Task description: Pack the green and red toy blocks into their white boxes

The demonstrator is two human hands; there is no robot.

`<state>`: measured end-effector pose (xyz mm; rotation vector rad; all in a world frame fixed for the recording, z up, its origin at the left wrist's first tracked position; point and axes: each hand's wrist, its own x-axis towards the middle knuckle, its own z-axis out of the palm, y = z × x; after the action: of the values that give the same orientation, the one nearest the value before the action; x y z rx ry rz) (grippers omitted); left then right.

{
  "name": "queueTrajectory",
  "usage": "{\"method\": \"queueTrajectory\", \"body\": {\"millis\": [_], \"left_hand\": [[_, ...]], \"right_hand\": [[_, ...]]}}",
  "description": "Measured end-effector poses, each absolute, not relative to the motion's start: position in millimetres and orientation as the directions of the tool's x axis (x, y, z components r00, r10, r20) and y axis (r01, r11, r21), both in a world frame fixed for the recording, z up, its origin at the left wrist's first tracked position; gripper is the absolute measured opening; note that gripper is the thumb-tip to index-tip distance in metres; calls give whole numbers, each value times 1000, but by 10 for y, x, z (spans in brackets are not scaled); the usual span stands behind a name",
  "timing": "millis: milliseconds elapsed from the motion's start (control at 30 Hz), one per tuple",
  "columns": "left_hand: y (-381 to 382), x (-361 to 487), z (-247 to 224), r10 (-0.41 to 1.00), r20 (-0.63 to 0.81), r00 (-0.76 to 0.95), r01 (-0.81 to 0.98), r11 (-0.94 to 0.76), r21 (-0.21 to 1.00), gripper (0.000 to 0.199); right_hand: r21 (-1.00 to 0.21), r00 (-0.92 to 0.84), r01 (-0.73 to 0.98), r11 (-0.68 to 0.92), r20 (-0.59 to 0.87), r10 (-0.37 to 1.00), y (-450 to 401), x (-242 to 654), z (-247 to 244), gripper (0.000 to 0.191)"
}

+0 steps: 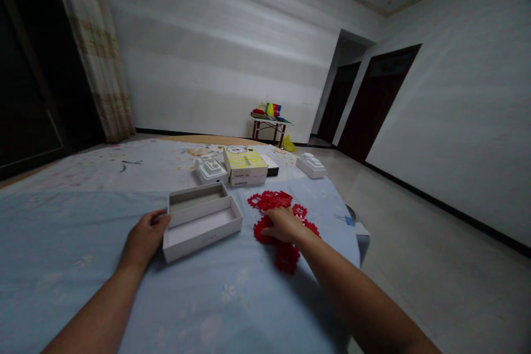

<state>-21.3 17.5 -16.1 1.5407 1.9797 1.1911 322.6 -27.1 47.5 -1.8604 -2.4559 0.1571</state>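
Note:
My left hand [145, 239] is at the left end of an open white cardboard box [199, 227], with its fingers on the box's near corner. The box has two long, shallow trays side by side, and both look bare inside. My right hand [282, 224] lies on a heap of red interlocking plastic pieces [269, 200] to the right of the box. The hand covers the middle of the heap, and I cannot tell whether its fingers grip any piece.
Everything lies on a bed with a pale blue sheet [83, 227]. Farther along are a yellow-topped box stack [244, 165], a white box [211, 170], a black box [270, 165] and a white package [311, 166]. A small table [269, 124] with colourful items stands by the far wall.

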Motion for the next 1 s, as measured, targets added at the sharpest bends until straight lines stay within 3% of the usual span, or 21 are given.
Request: {"method": "queueTrajectory", "body": {"millis": [67, 167, 267, 367, 533, 633, 833, 1000], "left_hand": [[195, -214, -182, 913, 212, -348, 606, 47, 794, 50], [221, -212, -201, 906, 217, -363, 599, 48, 799, 49], [221, -201, -199, 906, 217, -364, 596, 48, 801, 51], [187, -181, -172, 908, 213, -361, 595, 49, 802, 50], [119, -154, -107, 914, 194, -357, 600, 65, 797, 49], [100, -152, -87, 919, 178, -351, 600, 75, 796, 50], [100, -148, -78, 922, 162, -353, 599, 90, 795, 53], [109, -146, -69, 920, 158, -359, 608, 103, 787, 54]], "right_hand": [[-167, -316, 934, 317, 31, 948, -291, 3197, 466, 36], [-227, -398, 862, 453, 251, 883, -316, 3148, 377, 24], [-152, -453, 824, 545, 400, 797, -351, 3109, 218, 13], [-156, -553, 766, 624, 333, 763, -420, 3126, 105, 15], [-454, -639, 627, 633, 165, 752, -479, 3308, 227, 63], [-537, -613, 609, 583, 147, 776, -412, 3425, 338, 68], [-523, -570, 666, 532, 103, 815, -291, 3550, 328, 56], [-439, -606, 709, 552, 22, 795, -256, 3481, 376, 60]]}}
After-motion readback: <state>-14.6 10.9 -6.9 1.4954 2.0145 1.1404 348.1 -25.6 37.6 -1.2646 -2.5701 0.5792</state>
